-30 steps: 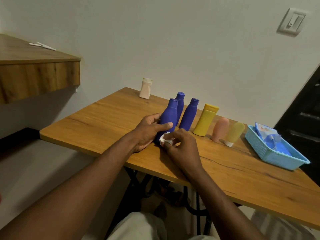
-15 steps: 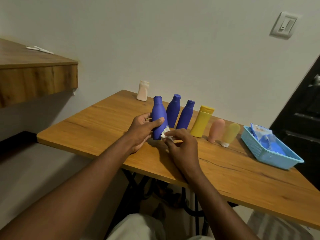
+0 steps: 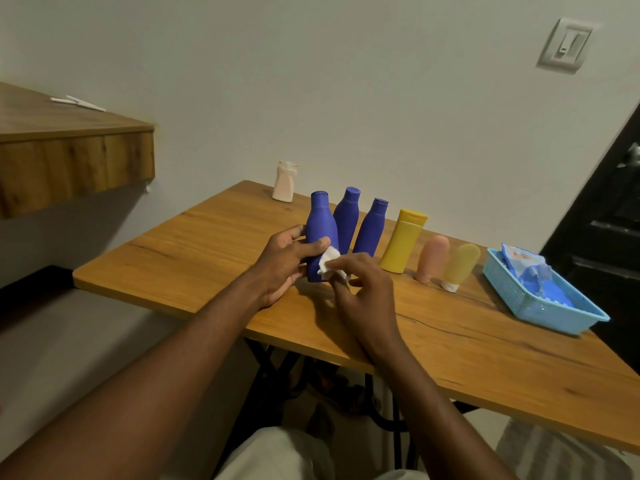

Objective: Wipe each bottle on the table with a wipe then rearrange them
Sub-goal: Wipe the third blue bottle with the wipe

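Head view: wipe (image 3: 329,262), perhaps against blue bottle (image 3: 320,227)

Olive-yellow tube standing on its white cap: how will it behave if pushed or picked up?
Likely tippy: the olive-yellow tube stands on a narrow white cap, with its body wider above. If it falls toward the pink tube close beside it, it would probably knock that over too. Its rounded matte body looks like soft plastic, so it may give when squeezed.

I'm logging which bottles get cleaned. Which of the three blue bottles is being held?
The leftmost blue bottle: the left hand grips it and the right hand holds a white wipe against it. The middle blue bottle and rightmost blue bottle stand unheld.
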Motion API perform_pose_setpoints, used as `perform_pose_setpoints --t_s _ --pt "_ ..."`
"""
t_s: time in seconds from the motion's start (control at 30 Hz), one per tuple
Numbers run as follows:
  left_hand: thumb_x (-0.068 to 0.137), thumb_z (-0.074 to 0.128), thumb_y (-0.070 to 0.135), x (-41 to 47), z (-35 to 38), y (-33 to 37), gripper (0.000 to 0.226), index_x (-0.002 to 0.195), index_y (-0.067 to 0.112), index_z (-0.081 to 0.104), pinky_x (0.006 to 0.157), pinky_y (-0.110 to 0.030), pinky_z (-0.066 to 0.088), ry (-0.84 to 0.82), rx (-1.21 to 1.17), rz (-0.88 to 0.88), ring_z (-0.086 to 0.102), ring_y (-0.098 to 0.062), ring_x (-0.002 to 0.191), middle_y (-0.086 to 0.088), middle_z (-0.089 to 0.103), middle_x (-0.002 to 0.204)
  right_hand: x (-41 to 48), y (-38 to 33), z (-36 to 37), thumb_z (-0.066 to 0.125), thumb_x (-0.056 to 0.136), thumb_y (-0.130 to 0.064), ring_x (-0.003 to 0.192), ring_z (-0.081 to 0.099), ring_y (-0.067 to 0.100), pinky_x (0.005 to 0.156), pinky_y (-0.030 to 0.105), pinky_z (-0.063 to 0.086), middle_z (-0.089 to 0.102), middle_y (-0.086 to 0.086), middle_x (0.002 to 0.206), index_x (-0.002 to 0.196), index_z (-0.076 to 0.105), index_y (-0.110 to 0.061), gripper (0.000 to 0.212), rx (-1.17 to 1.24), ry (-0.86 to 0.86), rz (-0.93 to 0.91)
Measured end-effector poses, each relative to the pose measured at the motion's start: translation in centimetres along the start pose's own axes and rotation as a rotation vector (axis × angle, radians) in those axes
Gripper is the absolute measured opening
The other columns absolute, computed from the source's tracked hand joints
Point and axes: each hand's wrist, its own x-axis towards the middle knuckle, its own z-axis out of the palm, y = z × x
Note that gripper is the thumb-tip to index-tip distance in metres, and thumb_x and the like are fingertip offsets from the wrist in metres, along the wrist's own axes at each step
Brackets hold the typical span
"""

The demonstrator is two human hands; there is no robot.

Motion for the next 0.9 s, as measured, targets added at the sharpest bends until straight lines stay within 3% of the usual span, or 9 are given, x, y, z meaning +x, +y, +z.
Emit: perform_pose_setpoints --t_s 0.1,0.23,0.3,0.43,0.63,0.77,0.9 --pt "0.096 0.073 0.012 -0.2 0.0 0.0 0.047 0.14 0.015 0.057 0.085 -0.041 0.061 -0.018 0.008 -0.009 0.075 -0.031 0.104 -0.021 0.073 0.123 -0.2 -0.5 0.3 0.068 0.088 -0.03 0.102 0.055 0.008 0.081 0.029 0.048 0.065 -0.009 0.109 0.105 0.074 -0.024 0.019 -0.083 -0.108 -0.066" --pt "0.098 0.07 0.012 -0.4 0.3 0.0 0.045 0.141 0.016 0.058 0.086 -0.04 0.061 -0.07 0.035 -0.023 0.073 -0.029 0.115 -0.014 0.073 0.127 0.1 0.3 -0.1 0.07 0.092 -0.016 0.098 0.06 0.003 0.081 0.039 0.057 0.063 -0.013 0.104 0.101 0.071 -0.025 0.013 0.057 0.129 0.101" --pt "0.099 0.068 0.013 -0.5 0.4 0.0 0.043 0.141 0.016 0.058 0.086 -0.039 0.061 -0.097 0.039 -0.038 0.071 -0.028 0.117 -0.013 0.072 0.129 0.1 0.4 -0.1 0.068 0.092 -0.014 0.099 0.059 0.003 0.081 0.04 0.057 0.062 -0.011 0.106 0.102 0.07 -0.024 0.014 0.016 0.163 0.086" --pt "0.099 0.068 0.017 -0.5 0.3 0.1 0.048 0.145 0.017 0.055 0.088 -0.038 0.06 -0.131 0.034 -0.076 0.072 -0.027 0.113 -0.015 0.073 0.128 -0.6 -1.7 -0.1 0.059 0.083 -0.036 0.105 0.049 0.004 0.085 0.024 0.048 0.058 -0.009 0.116 0.108 0.071 -0.023 0.03 -0.142 -0.105 -0.096" --pt "0.1 0.066 0.019 -0.5 0.3 -0.1 0.047 0.146 0.018 0.057 0.096 -0.045 0.059 -0.176 0.069 -0.105 0.067 -0.03 0.126 -0.01 0.071 0.134 0.3 0.3 -0.3 0.064 0.096 -0.013 0.102 0.059 0.004 0.084 0.041 0.056 0.062 -0.009 0.108 0.104 0.067 -0.021 0.012 0.07 0.216 0.113" --pt "0.102 0.065 0.021 -0.4 0.0 -0.1 0.046 0.147 0.02 0.056 0.1 -0.047 0.057 -0.197 0.065 -0.115 0.065 -0.029 0.129 -0.008 0.069 0.137 -0.1 -0.3 0.1 0.067 0.09 -0.007 0.112 0.056 0.014 0.088 0.035 0.055 0.057 -0.003 0.118 0.11 0.064 -0.018 0.023 -0.066 0.073 -0.077" --pt "0.1 0.066 0.019 -0.5 0.2 -0.1 0.044 0.143 0.021 0.061 0.096 -0.045 0.058 -0.216 0.092 -0.117 0.066 -0.028 0.128 -0.008 0.07 0.136 0.5 0.3 -0.1 0.062 0.092 -0.002 0.109 0.058 0.009 0.087 0.041 0.056 0.059 -0.006 0.113 0.105 0.066 -0.019 0.022 0.068 0.181 -0.003"
